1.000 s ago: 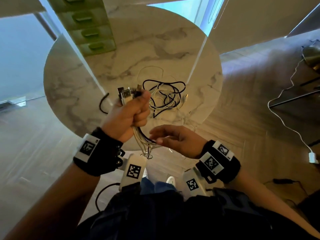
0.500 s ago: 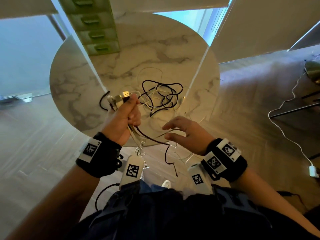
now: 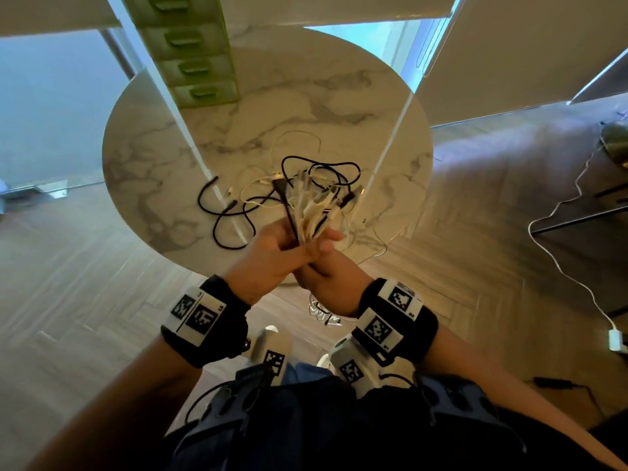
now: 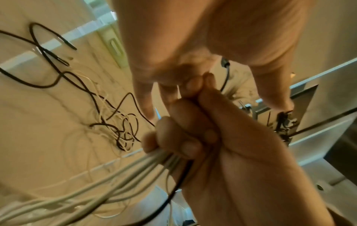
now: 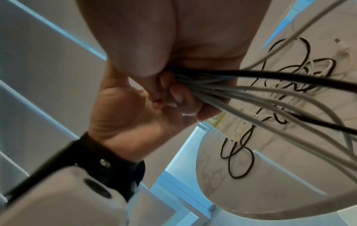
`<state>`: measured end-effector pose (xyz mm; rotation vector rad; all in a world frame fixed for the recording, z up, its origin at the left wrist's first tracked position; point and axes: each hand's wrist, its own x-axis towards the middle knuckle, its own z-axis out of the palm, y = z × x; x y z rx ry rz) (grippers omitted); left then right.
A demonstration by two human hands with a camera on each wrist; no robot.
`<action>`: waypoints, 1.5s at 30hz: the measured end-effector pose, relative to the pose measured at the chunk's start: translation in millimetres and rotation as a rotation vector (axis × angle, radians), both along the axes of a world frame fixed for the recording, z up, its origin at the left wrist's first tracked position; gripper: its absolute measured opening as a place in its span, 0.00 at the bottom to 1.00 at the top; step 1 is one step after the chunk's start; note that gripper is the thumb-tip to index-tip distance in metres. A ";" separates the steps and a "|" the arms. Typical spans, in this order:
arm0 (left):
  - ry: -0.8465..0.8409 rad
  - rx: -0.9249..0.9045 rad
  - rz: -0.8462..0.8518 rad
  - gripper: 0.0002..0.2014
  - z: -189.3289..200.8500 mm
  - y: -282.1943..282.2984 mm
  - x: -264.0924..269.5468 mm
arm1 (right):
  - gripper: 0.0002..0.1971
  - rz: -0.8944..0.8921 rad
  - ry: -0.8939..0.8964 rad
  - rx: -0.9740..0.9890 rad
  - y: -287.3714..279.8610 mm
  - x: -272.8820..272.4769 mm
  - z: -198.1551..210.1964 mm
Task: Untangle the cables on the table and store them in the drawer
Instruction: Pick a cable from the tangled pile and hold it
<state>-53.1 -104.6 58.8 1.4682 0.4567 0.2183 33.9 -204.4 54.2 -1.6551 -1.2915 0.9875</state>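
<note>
Both hands meet over the near edge of the round marble table (image 3: pixel 153 158). My left hand (image 3: pixel 272 258) and right hand (image 3: pixel 326 270) grip the same bundle of white cables with one black cable (image 3: pixel 312 209), plug ends fanning upward. In the left wrist view the right hand's fingers (image 4: pixel 183 133) curl round the bundle (image 4: pixel 135 168). The right wrist view has the bundle (image 5: pixel 251 91) leaving the right palm beside the left hand's curled fingers (image 5: pixel 177 96). A loose tangle of black and white cables (image 3: pixel 319 171) lies on the table behind. The green drawer unit (image 3: pixel 193 62) stands at the table's far left.
A separate black cable (image 3: pixel 231 229) loops on the table left of the hands. A thin white cable (image 3: pixel 370 248) hangs over the near table edge. On the wooden floor at right, a white cord (image 3: pixel 560 266) runs to a charger (image 3: pixel 616 341) beside dark furniture.
The right hand, open below the bundle before, now grips it beside the left hand. The hands have come together and shifted right, with the plug ends tilted rightward.
</note>
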 end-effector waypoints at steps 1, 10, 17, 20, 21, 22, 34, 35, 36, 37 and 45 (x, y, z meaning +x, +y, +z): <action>0.011 -0.011 0.006 0.10 4.7 -4.0 0.5 | 0.12 0.015 -0.001 -0.006 -0.6 -0.9 -1.2; -0.286 -0.436 0.185 0.21 27.2 7.3 -6.7 | 0.03 0.089 -0.117 -0.157 -26.9 -2.8 -52.2; -0.240 -0.297 0.079 0.24 43.6 16.3 -16.2 | 0.39 0.246 -0.309 -0.528 -47.3 19.9 -84.9; -0.188 -0.259 0.112 0.27 36.3 24.2 -24.6 | 0.45 0.090 0.063 -0.498 -45.1 56.7 -67.4; -0.164 -0.265 0.116 0.27 30.9 26.3 -27.9 | 0.41 0.032 0.172 -0.479 -43.2 71.7 -62.9; -0.141 -0.293 0.117 0.28 25.1 28.2 -30.7 | 0.37 -0.013 0.206 -0.477 -41.1 86.6 -58.7; 0.133 -0.373 0.195 0.28 -13.0 33.2 -30.1 | 0.16 -0.707 -0.189 -0.625 13.7 114.2 -119.6; 0.151 -0.404 0.189 0.28 -15.1 33.0 -26.9 | 0.15 -0.717 -0.207 -0.632 15.3 115.7 -123.3; 0.162 -0.429 0.182 0.25 -17.8 33.3 -24.1 | 0.14 -0.700 -0.244 -0.624 16.7 115.8 -123.8; 0.172 -0.448 0.179 0.24 -20.5 34.4 -21.5 | 0.13 -0.671 -0.281 -0.603 17.5 116.4 -124.0; 0.055 -0.478 0.318 0.17 -26.6 66.5 -12.4 | 0.03 -0.758 -0.095 -0.103 10.6 119.7 -23.8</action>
